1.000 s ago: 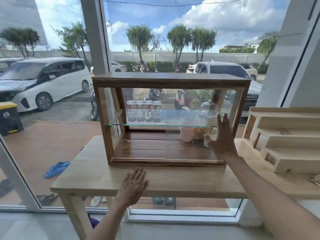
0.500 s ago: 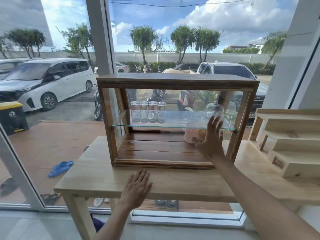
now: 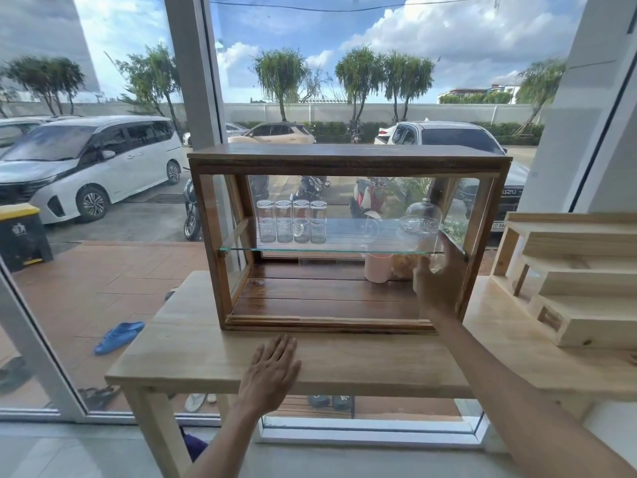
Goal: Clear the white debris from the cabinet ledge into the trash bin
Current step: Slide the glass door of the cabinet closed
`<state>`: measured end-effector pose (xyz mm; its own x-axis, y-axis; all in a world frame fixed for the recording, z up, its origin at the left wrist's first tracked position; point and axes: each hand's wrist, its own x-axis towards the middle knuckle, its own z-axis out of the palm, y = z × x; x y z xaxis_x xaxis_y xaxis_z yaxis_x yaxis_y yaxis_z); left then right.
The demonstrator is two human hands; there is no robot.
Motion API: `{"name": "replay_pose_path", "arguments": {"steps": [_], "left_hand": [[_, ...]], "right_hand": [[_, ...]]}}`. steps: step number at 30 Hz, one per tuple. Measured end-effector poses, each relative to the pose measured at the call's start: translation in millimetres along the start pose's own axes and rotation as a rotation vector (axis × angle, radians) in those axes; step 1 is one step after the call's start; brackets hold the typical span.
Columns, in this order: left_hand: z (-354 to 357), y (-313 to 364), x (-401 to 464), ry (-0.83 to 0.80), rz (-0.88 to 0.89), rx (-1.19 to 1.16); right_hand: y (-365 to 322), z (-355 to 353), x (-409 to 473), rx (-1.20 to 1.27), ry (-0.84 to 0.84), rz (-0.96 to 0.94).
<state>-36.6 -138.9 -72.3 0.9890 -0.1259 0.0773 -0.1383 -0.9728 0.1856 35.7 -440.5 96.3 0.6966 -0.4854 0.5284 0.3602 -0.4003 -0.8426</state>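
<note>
Two hands: right hand (image 3: 439,288) spread open at the cabinet (image 3: 344,160) lower right; left hand (image 3: 270,370) flat on desk (image 3: 179,346). Debris not discernible; right nearer.

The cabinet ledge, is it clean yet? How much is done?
Nothing looks finished yet. No white debris shows on the cabinet ledge in this view, and no indoor trash bin shows. Right now the right hand is at the cabinet's right end by the glass shelf, and the left hand lies flat on the table. The clearing is all still left.
</note>
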Motion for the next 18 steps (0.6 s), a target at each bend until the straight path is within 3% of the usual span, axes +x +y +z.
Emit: {"name": "replay_pose_path", "arguments": {"steps": [4, 7, 13, 18], "left_hand": [[2.5, -0.2, 0.9, 0.001, -0.006, 0.005], [3.2, 1.3, 0.9, 0.017, -0.016, -0.003], [1.8, 3.1, 0.8, 0.01, -0.018, -0.001], [1.0, 3.8, 1.3, 0.01, -0.019, -0.002]], "right_hand": [[15.8, -7.6, 9.0, 0.0, -0.018, 0.173], [23.5, -6.2, 4.2, -0.017, -0.066, 0.176], [10.6, 3.2, -4.8, -0.041, -0.008, 0.223], [-6.1, 17.0, -21.6, 0.011, -0.137, 0.18]]}}
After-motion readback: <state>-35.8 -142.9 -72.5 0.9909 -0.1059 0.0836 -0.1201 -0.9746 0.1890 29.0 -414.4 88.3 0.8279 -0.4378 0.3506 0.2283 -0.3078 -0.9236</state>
